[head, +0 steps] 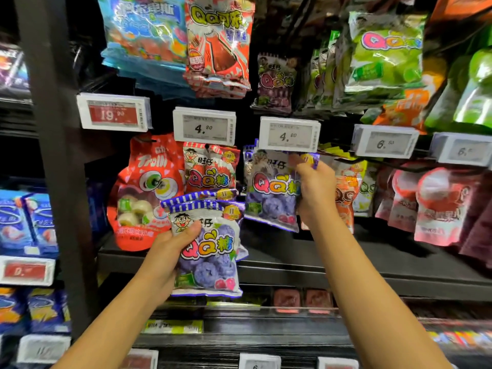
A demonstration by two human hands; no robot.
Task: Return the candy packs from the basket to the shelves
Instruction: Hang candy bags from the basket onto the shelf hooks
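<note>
Fingers first: my right hand (315, 189) has its fingers curled round the right edge of a purple grape candy pack (271, 193), holding it up just under the 4.20 price tag (289, 134), right where the hanging peg should be. My left hand (170, 251) grips a small stack of the same purple packs (210, 246), thumb pressed across the front, and at least two striped tops show one behind the other. The stack sits lower and to the left, in front of the red strawberry packs (210, 171).

What could go wrong, I reckon: the tag covers the top of the raised pack, so I'm threading the hole onto the peg half blind. Miss it and the pack drops to the shelf ledge (372, 265) below. The left stack is only pinched at one side too, so the back pack could slide out while I'm focused on the other hand.

Can't see the peg or the pack's hang hole, and the basket isn't in view at all. How many packs already hang behind the raised one is hard to make out.
</note>
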